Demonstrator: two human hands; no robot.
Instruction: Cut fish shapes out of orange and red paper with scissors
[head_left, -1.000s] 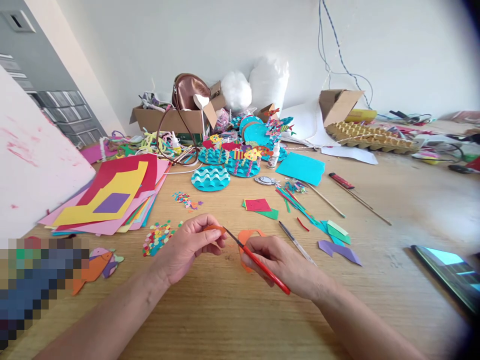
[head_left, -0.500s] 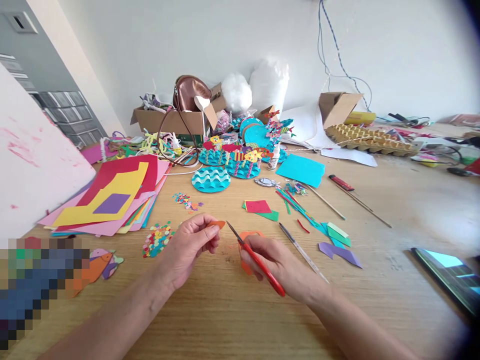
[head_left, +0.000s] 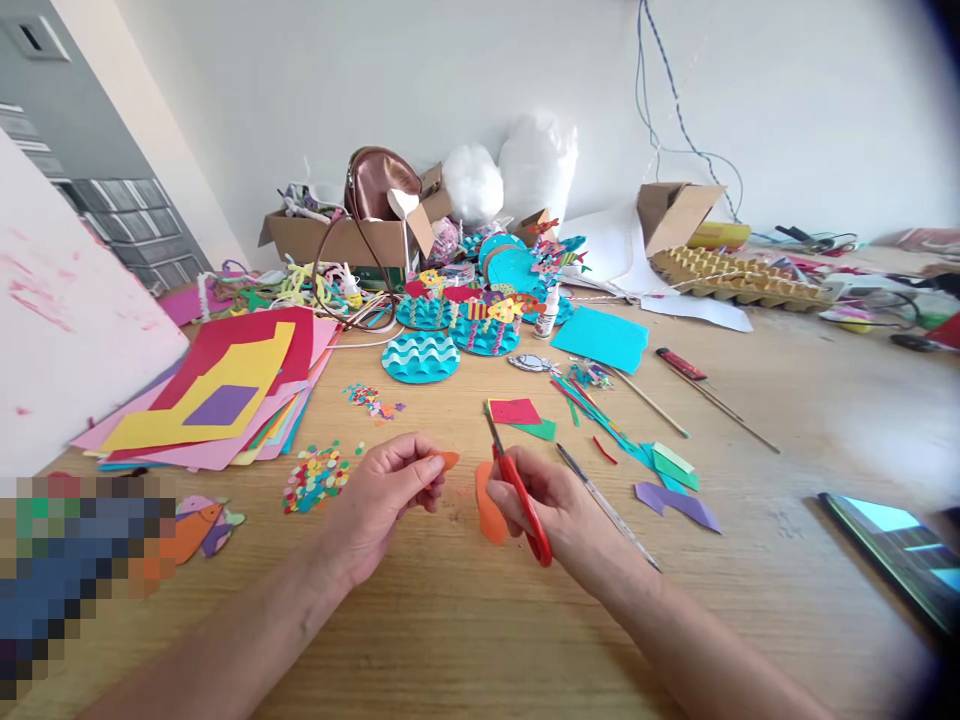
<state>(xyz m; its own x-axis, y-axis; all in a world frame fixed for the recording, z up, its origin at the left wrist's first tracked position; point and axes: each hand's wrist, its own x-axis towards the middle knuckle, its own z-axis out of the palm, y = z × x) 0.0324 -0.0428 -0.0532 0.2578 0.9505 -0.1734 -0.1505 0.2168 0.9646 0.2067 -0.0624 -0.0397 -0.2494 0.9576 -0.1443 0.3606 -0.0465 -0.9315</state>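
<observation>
Left grip (head_left: 394,485) pinches an orange scrap (head_left: 450,460) above the worktop (head_left: 427,625); right grip (head_left: 546,492) wraps red scissors (head_left: 517,482), apart from it. A loose pinch could let the orange scrap twist or drop.

Over the head camera I see a small orange paper piece (head_left: 451,460) pinched in the left hand (head_left: 401,482), mostly hidden, its end pointing right. I make out red-handled scissors (head_left: 527,508) in the right hand (head_left: 551,492), dark narrow blades angled forward and leftward, apart from that piece.
</observation>
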